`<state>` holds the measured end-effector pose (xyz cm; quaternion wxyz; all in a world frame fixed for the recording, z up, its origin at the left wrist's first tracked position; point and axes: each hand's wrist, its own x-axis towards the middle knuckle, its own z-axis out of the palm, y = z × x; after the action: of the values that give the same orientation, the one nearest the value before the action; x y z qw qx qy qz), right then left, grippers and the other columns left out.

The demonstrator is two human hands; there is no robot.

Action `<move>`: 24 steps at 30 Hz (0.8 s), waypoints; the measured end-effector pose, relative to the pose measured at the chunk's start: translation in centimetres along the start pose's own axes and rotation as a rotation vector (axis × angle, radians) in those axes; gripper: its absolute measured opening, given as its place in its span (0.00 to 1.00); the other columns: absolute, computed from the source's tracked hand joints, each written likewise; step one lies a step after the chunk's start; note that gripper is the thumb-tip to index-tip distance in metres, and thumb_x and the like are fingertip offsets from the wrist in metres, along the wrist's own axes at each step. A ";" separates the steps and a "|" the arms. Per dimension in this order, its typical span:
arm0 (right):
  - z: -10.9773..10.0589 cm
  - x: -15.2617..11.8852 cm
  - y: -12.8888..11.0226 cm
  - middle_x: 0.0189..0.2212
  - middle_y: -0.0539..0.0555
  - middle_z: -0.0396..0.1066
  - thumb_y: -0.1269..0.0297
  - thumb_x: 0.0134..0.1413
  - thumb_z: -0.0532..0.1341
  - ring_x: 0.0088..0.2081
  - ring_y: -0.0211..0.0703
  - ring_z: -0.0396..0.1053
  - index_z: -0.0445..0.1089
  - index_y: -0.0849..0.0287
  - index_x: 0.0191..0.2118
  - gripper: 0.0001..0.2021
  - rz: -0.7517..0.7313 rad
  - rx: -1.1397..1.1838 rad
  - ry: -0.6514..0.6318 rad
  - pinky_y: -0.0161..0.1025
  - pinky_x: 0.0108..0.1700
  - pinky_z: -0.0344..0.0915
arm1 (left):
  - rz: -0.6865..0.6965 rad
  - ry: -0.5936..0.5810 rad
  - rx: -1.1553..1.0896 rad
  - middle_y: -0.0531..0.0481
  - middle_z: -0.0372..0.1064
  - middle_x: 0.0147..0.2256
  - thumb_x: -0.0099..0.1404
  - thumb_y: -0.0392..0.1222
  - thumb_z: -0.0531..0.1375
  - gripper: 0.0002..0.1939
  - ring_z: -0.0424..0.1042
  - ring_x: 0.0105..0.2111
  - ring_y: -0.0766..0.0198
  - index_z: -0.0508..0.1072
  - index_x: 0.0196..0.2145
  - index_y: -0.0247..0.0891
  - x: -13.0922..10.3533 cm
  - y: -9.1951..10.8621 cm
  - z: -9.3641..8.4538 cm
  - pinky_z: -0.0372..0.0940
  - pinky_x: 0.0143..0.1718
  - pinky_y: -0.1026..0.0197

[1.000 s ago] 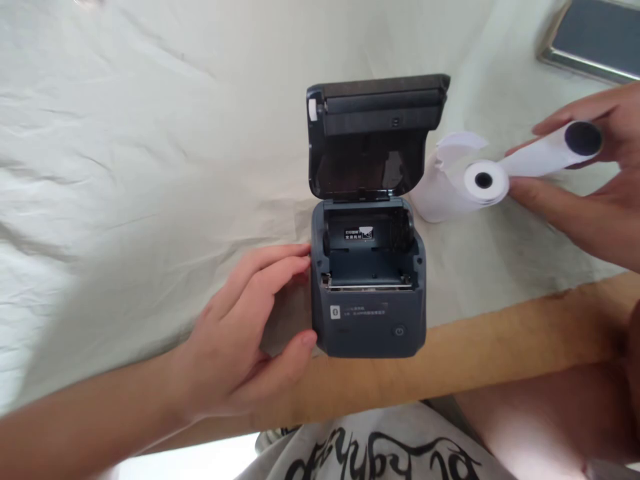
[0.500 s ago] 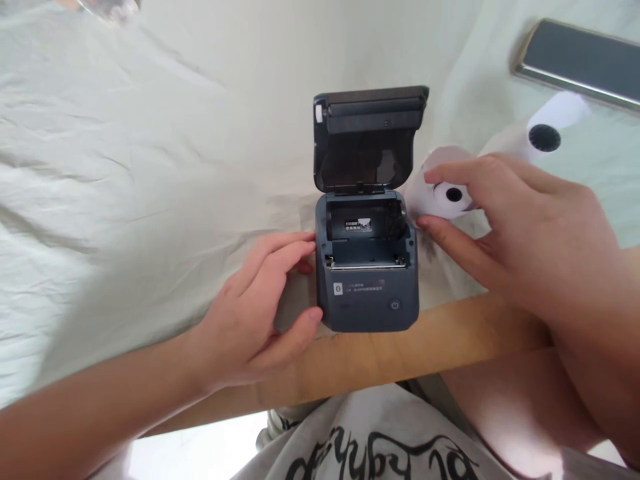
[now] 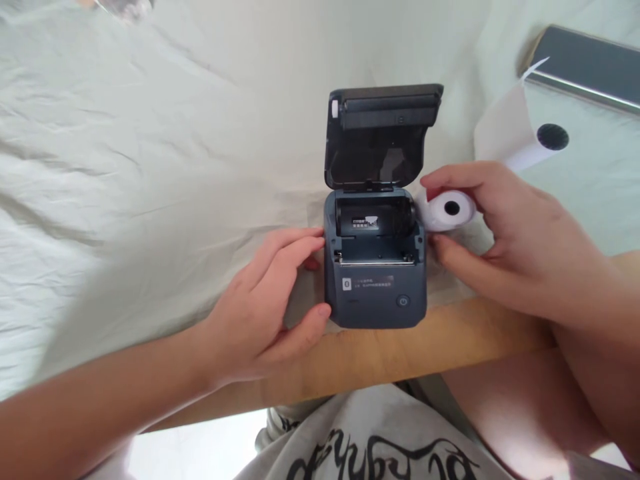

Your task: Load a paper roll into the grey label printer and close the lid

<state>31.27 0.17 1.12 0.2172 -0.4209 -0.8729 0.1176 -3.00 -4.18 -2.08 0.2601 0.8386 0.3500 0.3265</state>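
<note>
A dark blue-grey label printer sits near the table edge with its lid tipped up and back. Inside its paper bay I see a small printed label and no roll. Against the printer's left side rest the outstretched fingertips and thumb of my left hand, wrapped around nothing. My right hand pinches a small white paper roll between thumb and index finger, just right of the bay. The roll's dark core hole faces me; its left part is partly hidden.
Behind my right hand lies a second white paper roll with a black core and a loose end standing up. A dark flat slab is at the upper right. A pale cloth covers the table up to its wooden edge.
The loose paper around the small roll now lies closer to it, and my right fingers have shifted around the roll. The second roll shows more. My left hand stays against the printer.
</note>
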 end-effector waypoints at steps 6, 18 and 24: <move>0.4 -0.6 0.7 0.52 0.53 0.81 0.58 0.75 0.63 0.41 0.45 0.81 0.65 0.46 0.72 0.25 0.116 0.054 0.046 0.39 0.33 0.75 | -0.009 -0.002 0.009 0.36 0.76 0.70 0.81 0.43 0.62 0.34 0.84 0.59 0.43 0.65 0.80 0.49 0.0 0.1 -0.1 0.90 0.51 0.38; 0.2 0.0 0.1 0.56 0.55 0.83 0.65 0.70 0.61 0.33 0.41 0.77 0.65 0.49 0.71 0.26 0.067 0.033 -0.036 0.41 0.32 0.74 | 0.013 -0.051 0.040 0.35 0.77 0.69 0.79 0.42 0.63 0.35 0.84 0.58 0.44 0.64 0.80 0.48 0.3 0.3 -0.6 0.90 0.51 0.39; 0.2 -0.1 0.0 0.50 0.52 0.84 0.63 0.73 0.65 0.33 0.41 0.78 0.66 0.49 0.71 0.25 0.121 0.054 -0.016 0.40 0.33 0.73 | -0.025 -0.020 0.008 0.38 0.76 0.71 0.79 0.44 0.62 0.36 0.83 0.60 0.43 0.63 0.81 0.52 -0.1 0.1 -0.2 0.90 0.53 0.37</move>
<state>31.24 0.08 0.96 0.2140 -0.4659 -0.8440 0.1573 -3.20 -4.30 -1.92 0.2641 0.8384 0.3591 0.3136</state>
